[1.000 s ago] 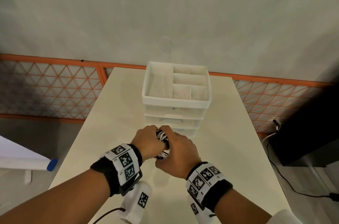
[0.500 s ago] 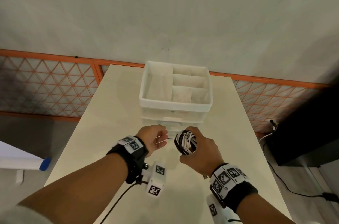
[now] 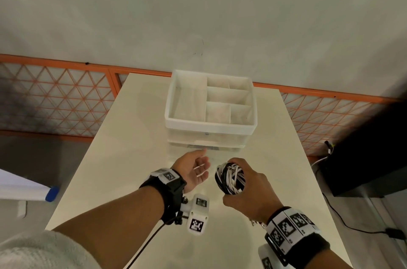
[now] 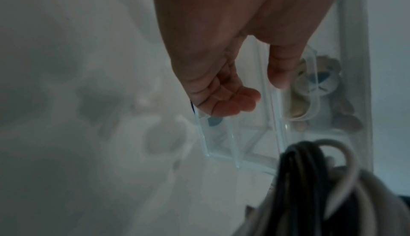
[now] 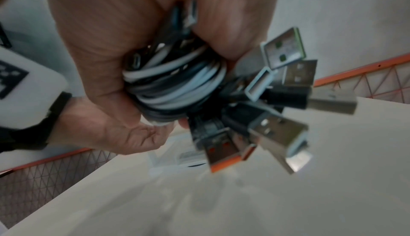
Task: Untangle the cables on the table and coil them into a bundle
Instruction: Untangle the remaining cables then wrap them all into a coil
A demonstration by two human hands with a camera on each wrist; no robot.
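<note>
Already the right hand (image 3: 246, 187) is clamped around the cable bundle (image 3: 230, 180), black and white turns packed in its curled fingers, held above the table (image 3: 123, 136). USB plugs (image 5: 286, 99) splay from the coil's far side in the right wrist view (nothing visibly ties them). Just to its left, apart from the bundle, the left hand (image 3: 193, 169) hangs empty, fingers loosely curled. Beyond both hands stands a white drawer organizer (image 3: 210, 124). My guess at the risk: if the grip eases, springy turns may unwind and the loose plugs could snag, tangling the coil again.
</note>
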